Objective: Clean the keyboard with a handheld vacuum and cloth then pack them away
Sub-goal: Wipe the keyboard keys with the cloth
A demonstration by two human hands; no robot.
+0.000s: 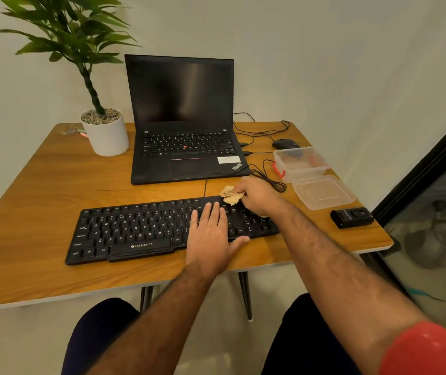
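Your left hand (211, 234) lies flat and open on the right part of the keyboard (146, 231). It grips nothing. It looks like you put it there to press the keyboard down, so it will not slide while you rub.

Your right hand (257, 196) is closed around a small tan cloth (231, 195). The cloth is bunched up, and a bit pokes out past your fingers. It touches the far edge of the keyboard, near the right end. A bunched cloth is easy to push into the rows of keys, so that may be why you hold it this way.

The keyboard sits on the near side of the wooden surface (40, 190), right in front of you, where both hands can reach it. Its cable (206, 185) runs away from you toward the laptop (184, 123).

The little black vacuum (351, 217) lies on the right edge of the surface, apart from the keyboard. Nobody is holding it, so I think this is the wiping step.

Just past the vacuum are a clear box (300, 165) with red clips and its lid (323, 192). The lid is off and lies beside the box. The box is open and waiting, likely so the cloth and vacuum can go in when you finish.

A mouse (285, 144) sits far behind the box. A plant in a white pot (106, 136) stands at the far left, out of your way.
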